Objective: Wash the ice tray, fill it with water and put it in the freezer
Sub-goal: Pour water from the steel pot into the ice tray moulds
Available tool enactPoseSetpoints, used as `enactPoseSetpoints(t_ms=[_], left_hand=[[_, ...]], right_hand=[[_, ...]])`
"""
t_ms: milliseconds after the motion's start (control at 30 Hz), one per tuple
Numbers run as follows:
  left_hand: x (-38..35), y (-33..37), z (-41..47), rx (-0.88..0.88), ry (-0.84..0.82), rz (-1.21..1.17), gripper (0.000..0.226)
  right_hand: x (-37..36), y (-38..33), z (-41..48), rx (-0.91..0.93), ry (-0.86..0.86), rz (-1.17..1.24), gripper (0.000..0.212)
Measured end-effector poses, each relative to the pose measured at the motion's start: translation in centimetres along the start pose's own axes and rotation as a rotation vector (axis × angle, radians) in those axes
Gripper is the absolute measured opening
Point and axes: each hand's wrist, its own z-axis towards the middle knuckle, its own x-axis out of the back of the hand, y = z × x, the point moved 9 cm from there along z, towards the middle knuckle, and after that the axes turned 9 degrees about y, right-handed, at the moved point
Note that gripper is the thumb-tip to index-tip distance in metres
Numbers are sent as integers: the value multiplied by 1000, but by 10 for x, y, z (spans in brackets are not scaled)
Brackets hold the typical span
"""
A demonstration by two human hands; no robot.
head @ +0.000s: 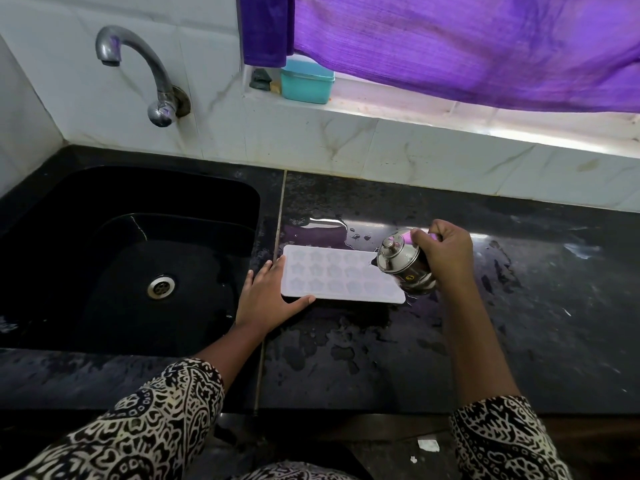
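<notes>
Left grip (pixel 266 299): open flat, fingers straight, touching the ice tray (pixel 339 275) at its left end.
Ice tray: flat on the wet bench (pixel 519 306), just beside the sink (pixel 86 271).
Right grip (pixel 446 251): curled round a steel cup (pixel 403 263) tilted over the tray's right end.

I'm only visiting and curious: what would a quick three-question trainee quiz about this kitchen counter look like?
1. True or false: the ice tray lies inside the sink.
2. Which hand grips the steel cup? A) left hand B) right hand C) neither
3. Fill in: the left hand rests with straight fingers on the tray's end nearer the ____.

Key: 1 false, it lies flat on the countertop beside the sink; 2 B, with the cup tilted over the tray's far end; 3 sink.
</notes>
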Motion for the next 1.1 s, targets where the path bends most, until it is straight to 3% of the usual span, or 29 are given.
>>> enactPoseSetpoints(t_ms=[833, 1100], left_hand=[[-1, -1, 1, -1, 2, -6, 107], [-2, -2, 1, -4, 2, -7, 107]], right_hand=[[3, -2, -4, 0, 11, -17, 41], [7, 14, -3, -143, 52, 141, 40]])
